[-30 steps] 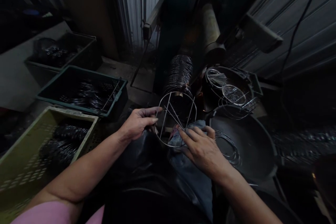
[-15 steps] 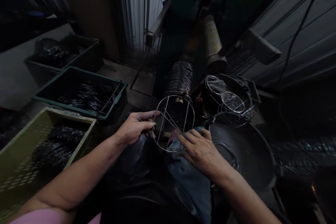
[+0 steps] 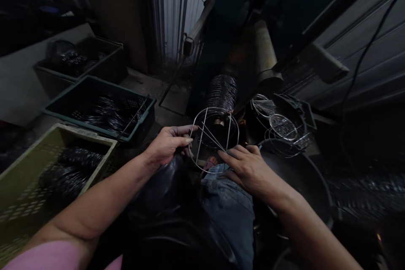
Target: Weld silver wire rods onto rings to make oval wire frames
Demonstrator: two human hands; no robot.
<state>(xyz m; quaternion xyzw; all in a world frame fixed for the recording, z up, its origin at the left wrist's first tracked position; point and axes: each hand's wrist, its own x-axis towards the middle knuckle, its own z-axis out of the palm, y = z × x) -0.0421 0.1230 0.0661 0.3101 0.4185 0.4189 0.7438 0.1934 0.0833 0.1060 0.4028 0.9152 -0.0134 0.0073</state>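
Note:
My left hand (image 3: 169, 143) pinches the left edge of a round wire frame (image 3: 202, 135), a thin metal ring with two crossbars, between thumb and fingers. The frame is held tilted above my knees. At its lower right, my right hand (image 3: 248, 168) has its fingers closed on the ends of thin straight wires (image 3: 214, 137), which slant up to the left across the ring. The fingertips of my right hand overlap the ring's edge; whether they grip the ring as well I cannot tell. Right behind the frame is a horizontal stack of dark wire rings (image 3: 222, 90).
At left stand a yellow crate (image 3: 110, 152), a green crate (image 3: 139, 128) and a grey bin (image 3: 38, 67), all holding dark metal pieces. A wide dark tub (image 3: 316, 173) is at right, with finished-looking wire frames (image 3: 283, 126) behind it. A machine with a cylinder (image 3: 265, 50) rises ahead.
The camera view has shifted slightly. My hands and the frame sit a little higher, nearer the ring stack. Wire loops seen beside my right wrist are no longer visible.

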